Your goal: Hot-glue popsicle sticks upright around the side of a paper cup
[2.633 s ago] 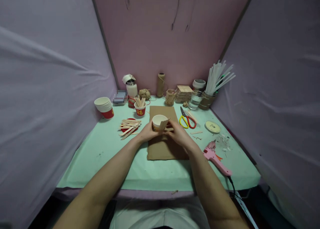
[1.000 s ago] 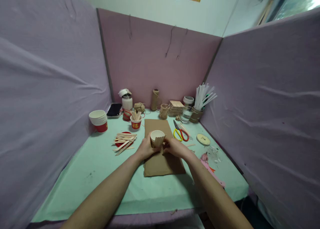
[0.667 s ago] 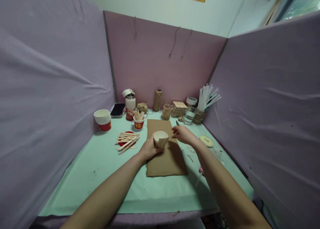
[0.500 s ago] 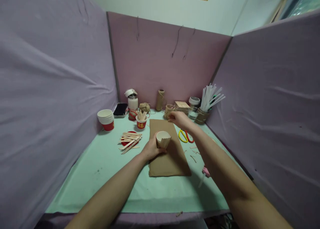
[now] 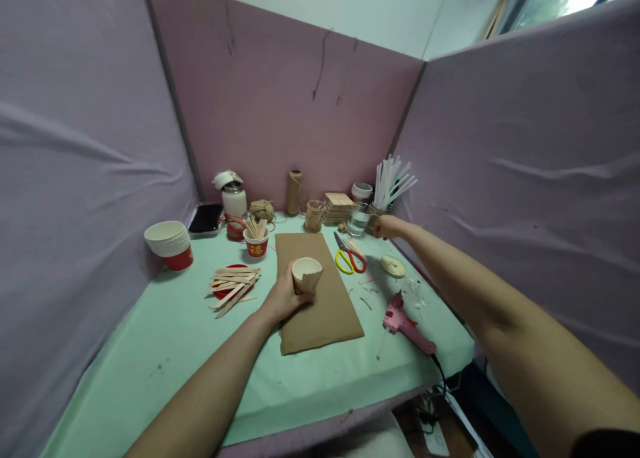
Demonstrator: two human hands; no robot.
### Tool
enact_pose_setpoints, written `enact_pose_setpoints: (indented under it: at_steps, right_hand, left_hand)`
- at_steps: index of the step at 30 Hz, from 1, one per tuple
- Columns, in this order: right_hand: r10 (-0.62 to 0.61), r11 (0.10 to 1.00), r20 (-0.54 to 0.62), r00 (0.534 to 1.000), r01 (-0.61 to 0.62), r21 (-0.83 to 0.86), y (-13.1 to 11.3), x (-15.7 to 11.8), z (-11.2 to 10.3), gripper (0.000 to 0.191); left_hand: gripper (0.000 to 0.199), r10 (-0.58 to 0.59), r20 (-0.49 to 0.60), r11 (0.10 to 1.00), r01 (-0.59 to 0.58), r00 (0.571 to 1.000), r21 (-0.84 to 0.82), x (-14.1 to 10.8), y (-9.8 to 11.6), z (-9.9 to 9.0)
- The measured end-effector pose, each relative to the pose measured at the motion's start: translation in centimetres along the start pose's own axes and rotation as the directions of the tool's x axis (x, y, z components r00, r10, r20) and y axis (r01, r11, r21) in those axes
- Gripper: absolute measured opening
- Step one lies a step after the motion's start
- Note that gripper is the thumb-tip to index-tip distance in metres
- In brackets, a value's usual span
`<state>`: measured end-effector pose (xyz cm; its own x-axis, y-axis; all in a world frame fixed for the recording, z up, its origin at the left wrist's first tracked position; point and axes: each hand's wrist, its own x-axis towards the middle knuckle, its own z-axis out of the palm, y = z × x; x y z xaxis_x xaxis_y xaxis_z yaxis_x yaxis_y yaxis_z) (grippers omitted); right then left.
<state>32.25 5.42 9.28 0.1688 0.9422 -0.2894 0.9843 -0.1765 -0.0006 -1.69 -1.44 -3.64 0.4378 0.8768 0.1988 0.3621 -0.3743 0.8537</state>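
Left hand (image 5: 284, 298) grasps cup (image 5: 307, 279), near frame center; right hand (image 5: 387, 227) near white sticks (image 5: 389, 182), right of center, can't tell grip.

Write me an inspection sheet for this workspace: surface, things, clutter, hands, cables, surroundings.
Surface: pale green cloth, brown board lying on it.
Things: cup with tan strips on its side, over the board.
Clutter: thin scraps and whitish bits right of the board.
Hands: left hand grips the cup; right hand is beside the stick holder, contact unclear.
Cables: black cord from pink glue gun, over the edge.
Surroundings: purple cloth at both sides, pink panel behind.
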Motion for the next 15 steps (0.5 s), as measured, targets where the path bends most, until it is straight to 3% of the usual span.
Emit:
enact_pose_setpoints:
  at_steps: [3,7,15]
  right_hand:
    - [0.044,0.998,0.115,0.992,-0.049,0.039,0.8,-0.1,2.5,0.029]
    - [0.037,0.995,0.121,0.992,-0.048,0.09,-0.9,-0.2,5.4,0.026]
    - [0.097,0.99,0.14,0.985,-0.11,0.087,-3.7,-0.7,7.1,0.031]
  left_hand:
    - [0.084,-0.007,0.008,1.0,0.007,1.0,0.002,0.0,0.1,0.0]
    - [0.085,-0.015,-0.003,1.0,0.015,1.0,0.003,0.0,0.1,0.1]
    - [0.084,-0.042,-0.005,0.999,0.042,0.999,0.0,0.0,0.0,0.1]
